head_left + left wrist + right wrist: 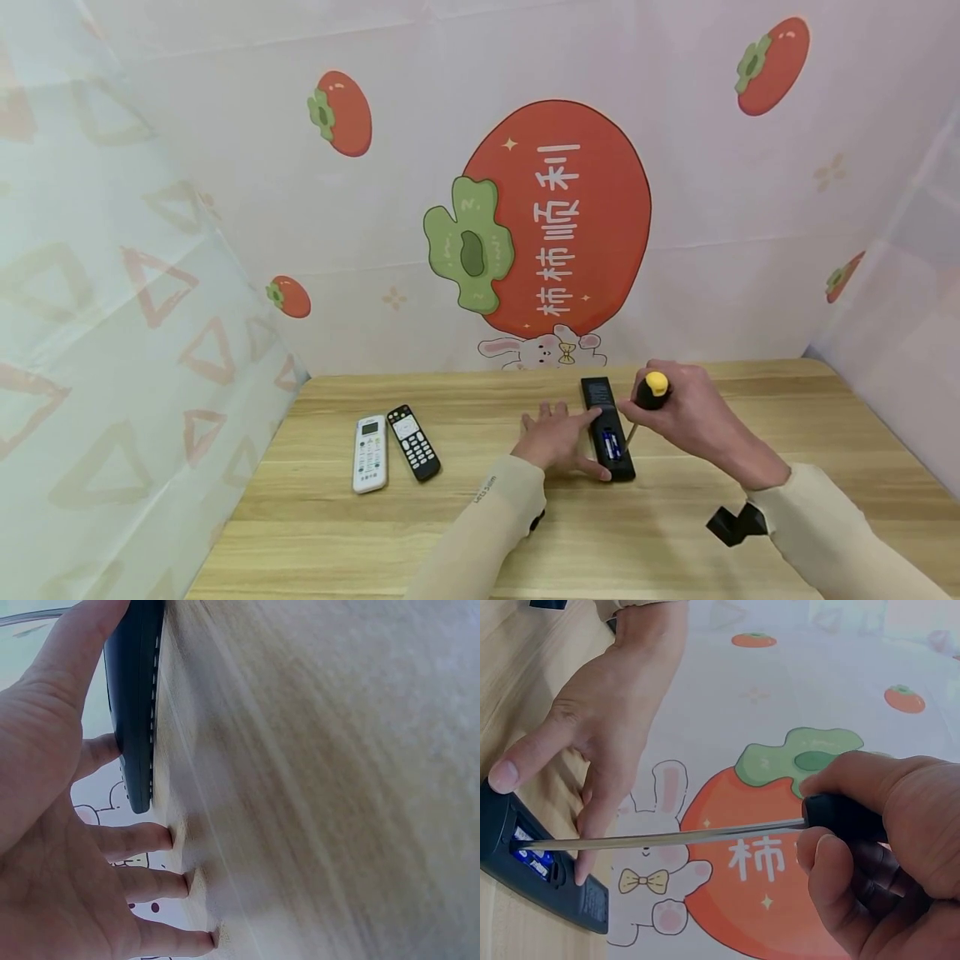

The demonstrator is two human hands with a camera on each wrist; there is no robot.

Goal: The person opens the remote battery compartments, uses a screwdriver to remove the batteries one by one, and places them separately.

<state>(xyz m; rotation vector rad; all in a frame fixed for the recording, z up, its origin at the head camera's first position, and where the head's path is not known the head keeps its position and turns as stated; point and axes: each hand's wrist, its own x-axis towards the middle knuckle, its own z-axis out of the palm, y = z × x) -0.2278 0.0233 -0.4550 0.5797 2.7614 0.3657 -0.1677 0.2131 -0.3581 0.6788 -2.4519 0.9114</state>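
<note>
A black remote control [597,393] lies back up on the table, its battery compartment uncovered and blue batteries [612,445] inside. My left hand [553,442] is spread beside it, thumb pressing the near end and index finger farther along. In the left wrist view the other fingertips [180,885] rest on the wood. My right hand [696,417] grips a screwdriver [654,388] by its black handle with a yellow end. Its long metal shaft [660,841] slants down to the compartment, tip right at the end of the batteries in the right wrist view.
To the left on the wooden table [315,533] lie a white remote control [370,454] with a small screen and a black remote control [414,443] with white buttons. A white cloth [390,208] printed with persimmons hangs behind the table's back edge.
</note>
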